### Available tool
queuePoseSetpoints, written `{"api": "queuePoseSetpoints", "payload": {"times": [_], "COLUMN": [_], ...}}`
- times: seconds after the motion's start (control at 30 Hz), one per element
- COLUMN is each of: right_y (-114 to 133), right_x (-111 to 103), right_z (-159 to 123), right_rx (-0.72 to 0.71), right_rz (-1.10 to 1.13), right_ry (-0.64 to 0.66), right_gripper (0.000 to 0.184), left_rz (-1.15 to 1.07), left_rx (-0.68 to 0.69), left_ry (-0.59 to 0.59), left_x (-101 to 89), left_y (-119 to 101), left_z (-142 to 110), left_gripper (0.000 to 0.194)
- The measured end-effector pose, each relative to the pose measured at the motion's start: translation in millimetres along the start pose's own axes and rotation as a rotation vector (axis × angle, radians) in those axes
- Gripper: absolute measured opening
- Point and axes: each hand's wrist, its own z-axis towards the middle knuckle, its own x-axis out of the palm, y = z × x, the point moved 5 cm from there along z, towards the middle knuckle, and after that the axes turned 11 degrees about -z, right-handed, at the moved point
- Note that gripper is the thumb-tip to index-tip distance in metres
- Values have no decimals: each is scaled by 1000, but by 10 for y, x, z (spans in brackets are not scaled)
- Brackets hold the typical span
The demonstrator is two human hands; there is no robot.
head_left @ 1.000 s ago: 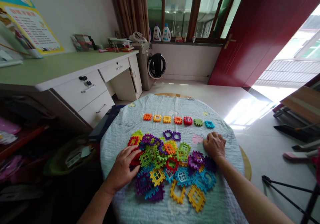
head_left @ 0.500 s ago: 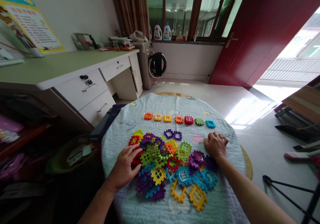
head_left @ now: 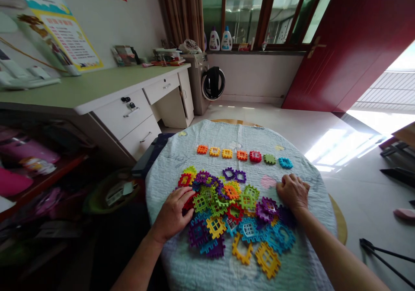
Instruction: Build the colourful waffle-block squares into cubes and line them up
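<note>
A mixed pile of plastic interlocking building tiles (head_left: 215,225), square and notched, many with window-like grids, lies on the cloth-covered table. My left hand (head_left: 175,213) rests against the pile's left edge, thumb apart from the fingers; the fingertips touch a red tile (head_left: 189,203) that is partly covered. To the right of the pile, my right hand (head_left: 293,192) lies on the cloth near a dark purple tile (head_left: 286,216), its fingers loosely bent and a little apart. Beyond the pile is a row of several small tiles, from an orange tile (head_left: 202,149) to a blue tile (head_left: 285,163).
The round table wears a pale blue cloth (head_left: 175,161). A desk with drawers (head_left: 119,113) stands at the left, and a washing machine (head_left: 197,83) with its door ajar is behind. A red door (head_left: 337,53) and a black tripod leg (head_left: 385,252) are at the right.
The whole view has shifted, so everything appears farther right in the picture. Both hands and the tiles keep about the same places on the table.
</note>
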Motion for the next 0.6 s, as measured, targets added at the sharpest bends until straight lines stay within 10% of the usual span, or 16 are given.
{"api": "queuePoseSetpoints", "payload": {"times": [0.6], "right_y": [-105], "right_x": [46], "right_z": [120], "right_rx": [-1], "right_rz": [75], "right_ry": [211], "right_gripper": [21], "left_rz": [-141], "left_rx": [-171], "left_ry": [21], "left_x": [-130], "left_y": [119], "left_z": [17], "left_gripper": [55]}}
